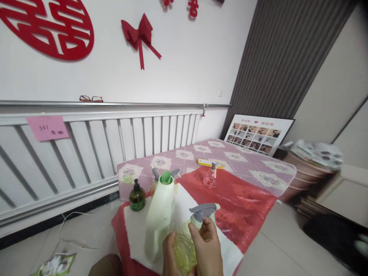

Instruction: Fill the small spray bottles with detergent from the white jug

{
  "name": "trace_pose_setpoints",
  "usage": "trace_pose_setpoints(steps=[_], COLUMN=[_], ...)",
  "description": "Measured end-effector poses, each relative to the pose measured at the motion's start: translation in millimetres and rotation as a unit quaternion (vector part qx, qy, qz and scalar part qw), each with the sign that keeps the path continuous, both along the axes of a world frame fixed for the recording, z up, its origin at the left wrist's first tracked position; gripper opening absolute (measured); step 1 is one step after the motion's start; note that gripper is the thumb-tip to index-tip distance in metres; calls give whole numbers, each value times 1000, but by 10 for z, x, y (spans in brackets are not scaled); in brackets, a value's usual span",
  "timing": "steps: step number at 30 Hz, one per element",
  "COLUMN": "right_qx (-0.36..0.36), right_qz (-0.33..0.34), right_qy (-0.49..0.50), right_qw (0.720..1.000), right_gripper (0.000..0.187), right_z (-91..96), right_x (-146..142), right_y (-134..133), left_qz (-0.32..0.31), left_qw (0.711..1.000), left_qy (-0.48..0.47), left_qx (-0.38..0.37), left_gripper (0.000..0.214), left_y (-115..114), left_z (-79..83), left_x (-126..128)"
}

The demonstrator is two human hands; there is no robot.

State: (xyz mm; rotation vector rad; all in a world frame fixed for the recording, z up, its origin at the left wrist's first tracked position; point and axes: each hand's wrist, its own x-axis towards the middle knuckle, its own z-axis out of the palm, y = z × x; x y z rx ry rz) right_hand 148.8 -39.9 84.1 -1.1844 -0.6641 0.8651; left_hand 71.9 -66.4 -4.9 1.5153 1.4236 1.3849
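Note:
My left hand (171, 256) cups the body of a yellow-green spray bottle (184, 251) low in the view. My right hand (207, 245) wraps round the bottle's neck, just under its grey trigger head (202, 211). Right behind the bottle stands a tall pale-green bottle with a green cap (161, 218) on a white towel (135, 230). A dark green pump bottle (137, 197) stands to the left. A small clear spray bottle (209, 178) rests further back on the red cloth (244, 199).
The low table carries a pink patterned cover (258, 165) with a yellow flat item (209, 163) on it. A white radiator (100, 142) runs along the wall, glasses (91, 99) on its shelf. A photo board (257, 134) and a basket (307, 172) stand to the right.

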Motion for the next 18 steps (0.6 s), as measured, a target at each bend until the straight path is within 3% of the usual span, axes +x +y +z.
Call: trace_pose_setpoints(steps=[3, 6, 14, 18], right_qx=[8, 13, -15, 23], right_qz=[-1, 9, 149, 106], right_qy=[10, 10, -12, 18], right_qw=[1000, 1000, 989, 994], right_gripper=[43, 34, 37, 36], right_z=[30, 51, 211, 149], right_x=[-34, -30, 172, 202], right_y=[-2, -31, -155, -89], left_qz=[31, 16, -66, -62], left_qw=[999, 999, 998, 998], left_qy=[19, 20, -21, -13], left_qx=[23, 29, -2, -25], left_gripper=[79, 79, 89, 90], left_y=[27, 31, 24, -4], left_z=[-19, -28, -50, -33], left_x=[23, 30, 13, 29])
